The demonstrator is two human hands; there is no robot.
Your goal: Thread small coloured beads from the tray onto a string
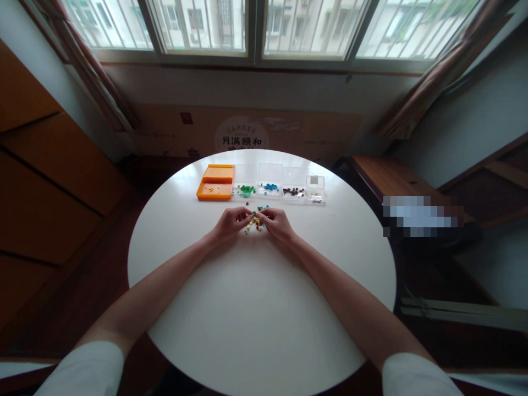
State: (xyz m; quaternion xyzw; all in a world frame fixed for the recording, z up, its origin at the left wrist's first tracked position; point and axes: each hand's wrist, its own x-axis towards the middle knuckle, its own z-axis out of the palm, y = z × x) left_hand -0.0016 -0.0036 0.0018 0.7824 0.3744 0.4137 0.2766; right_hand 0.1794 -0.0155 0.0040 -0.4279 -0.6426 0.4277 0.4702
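- The left hand [231, 221] and right hand [277, 223] rest on the table [264, 308], fingers curled, their tips almost meeting over the pile [256, 221].
- The pile is a small heap of mixed pieces (yellow, green, blue, dark) lying between the two hands, near the table's middle and just short of the boxes.
- Whether either hand actually pinches a piece I cannot tell; the pieces are too small and the fingers cover them.
- A row of boxes stands beyond the pile: the orange box [215, 190] holds a few yellow pieces, the green box [246, 190] a cluster of green, the blue box [270, 187] some blue, and the dark box [293, 191] dark red ones.
- The small box [315, 190] at the right end holds something pale or grey that is hard to make out.
- By my judgement the sorting is well begun: every box has some pieces, while the mixed heap is still unsorted.
- The shape of the pieces is not clear at this distance.
- A blurred patch [418, 216] hides something on the bench [383, 176] at right.
- The table's near edge is cut off by the arms and sleeves.
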